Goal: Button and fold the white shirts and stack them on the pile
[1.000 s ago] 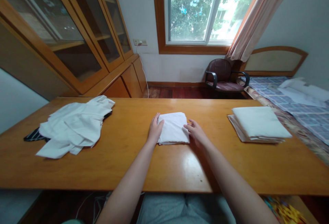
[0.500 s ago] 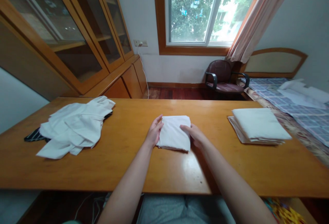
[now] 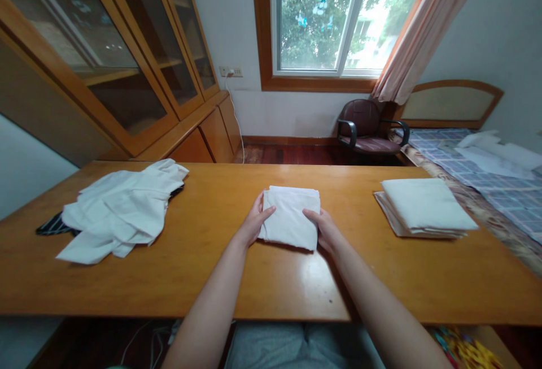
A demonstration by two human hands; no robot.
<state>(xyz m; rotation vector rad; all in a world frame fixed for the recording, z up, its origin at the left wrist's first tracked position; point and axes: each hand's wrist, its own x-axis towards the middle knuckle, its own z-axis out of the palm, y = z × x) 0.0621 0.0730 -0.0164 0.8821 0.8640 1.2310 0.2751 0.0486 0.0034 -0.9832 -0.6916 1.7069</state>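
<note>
A folded white cloth (image 3: 290, 217) is held just above the wooden table (image 3: 220, 278) at its middle. My left hand (image 3: 255, 223) grips its left edge, thumb on top and fingers under. My right hand (image 3: 325, 228) grips its right edge the same way. The near side of the cloth is tilted up off the table.
A loose heap of white garments (image 3: 121, 206) with a dark striped piece under it lies at the table's left. A neat stack of folded white cloths (image 3: 425, 206) sits at the right. Beyond the table stand a chair (image 3: 367, 126), a bed (image 3: 486, 171) and a glass-fronted cabinet (image 3: 118, 58).
Both hands closed on the sides of the folded cloth, which lay flat a second ago. It is now lifted off the table and shifted slightly right.
</note>
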